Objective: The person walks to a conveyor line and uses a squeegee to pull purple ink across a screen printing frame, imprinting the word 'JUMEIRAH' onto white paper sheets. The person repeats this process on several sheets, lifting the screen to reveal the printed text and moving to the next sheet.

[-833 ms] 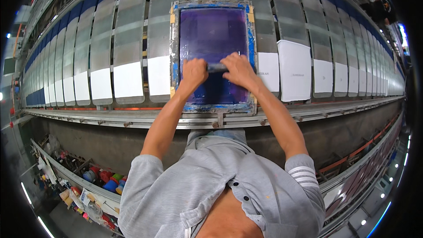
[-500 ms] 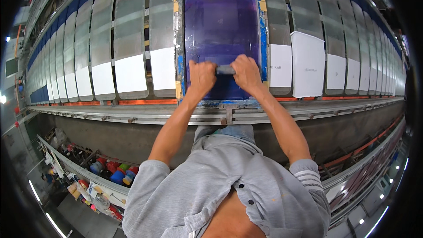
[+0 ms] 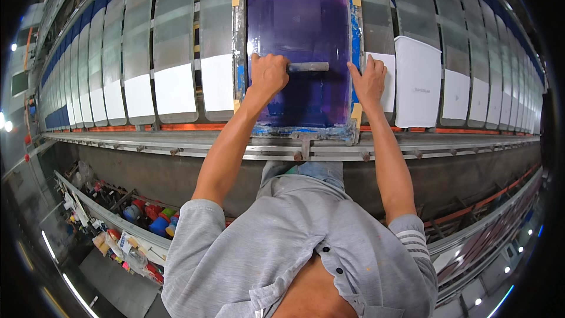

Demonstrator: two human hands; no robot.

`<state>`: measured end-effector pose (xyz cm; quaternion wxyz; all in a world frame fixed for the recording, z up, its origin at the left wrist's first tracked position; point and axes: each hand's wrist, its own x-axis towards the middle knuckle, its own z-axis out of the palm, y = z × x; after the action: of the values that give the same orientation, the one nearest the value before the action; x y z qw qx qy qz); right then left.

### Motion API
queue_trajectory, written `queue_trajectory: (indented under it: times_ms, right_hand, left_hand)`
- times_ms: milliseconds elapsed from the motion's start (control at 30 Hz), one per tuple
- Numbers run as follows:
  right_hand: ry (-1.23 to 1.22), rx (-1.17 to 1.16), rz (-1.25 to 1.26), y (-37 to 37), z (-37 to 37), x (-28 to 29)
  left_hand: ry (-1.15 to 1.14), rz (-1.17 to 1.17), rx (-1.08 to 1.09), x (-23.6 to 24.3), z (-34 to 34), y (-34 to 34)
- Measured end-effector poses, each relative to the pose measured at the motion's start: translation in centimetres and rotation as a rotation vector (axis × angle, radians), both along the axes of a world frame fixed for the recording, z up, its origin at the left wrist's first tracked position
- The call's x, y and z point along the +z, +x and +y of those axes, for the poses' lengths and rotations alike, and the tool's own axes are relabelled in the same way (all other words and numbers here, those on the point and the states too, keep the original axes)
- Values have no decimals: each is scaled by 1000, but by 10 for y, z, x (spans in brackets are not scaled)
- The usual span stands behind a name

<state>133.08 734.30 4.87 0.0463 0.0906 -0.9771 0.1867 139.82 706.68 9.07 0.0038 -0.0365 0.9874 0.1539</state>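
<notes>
A screen frame (image 3: pixel 356 35) with blue-smeared, taped edges and a purple mesh (image 3: pixel 297 23) lies over the long row of pallets. My left hand (image 3: pixel 268 73) is closed on the left end of a squeegee (image 3: pixel 309 66), which rests across the lower middle of the mesh. My right hand (image 3: pixel 368 79) is off the squeegee, fingers apart, at the frame's right edge over a white piece of material (image 3: pixel 384 99). Just right of it lies another white piece (image 3: pixel 418 76) with faint printing.
Grey pallets bearing white pieces (image 3: pixel 173 85) run left and right along a metal rail (image 3: pixel 212 146). At the lower left, a shelf holds several coloured containers (image 3: pixel 159 224) and assorted items. A similar railed structure (image 3: pixel 477 206) stands at the lower right.
The screen has shifted up and slightly right in view. The squeegee and my left hand sit higher. My right hand has let go of the squeegee and moved out to the frame's right edge.
</notes>
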Motion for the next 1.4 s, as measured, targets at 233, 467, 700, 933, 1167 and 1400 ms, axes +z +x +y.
queue_trajectory:
  times_ms: [233,467,700,933,1167,1400]
  right_hand:
    - [-56,-58,5,7,-9,-36]
    - [-105,-37,137,4,-12,-8]
    - [-254,-11,47,47,-136,-9]
    - [-300,-83,153,78,-190,-21]
    - [-325,-99,117,85,-205,-23]
    - [-296,-115,100,84,-210,-27]
  left_hand:
    - [23,140,27,-8,36,101]
    - [122,208,52,4,23,149]
    - [56,180,11,8,-87,173]
    - [55,41,-26,23,-147,186]
    - [34,-16,-17,26,-159,181]
    - [14,-22,-33,17,-168,178]
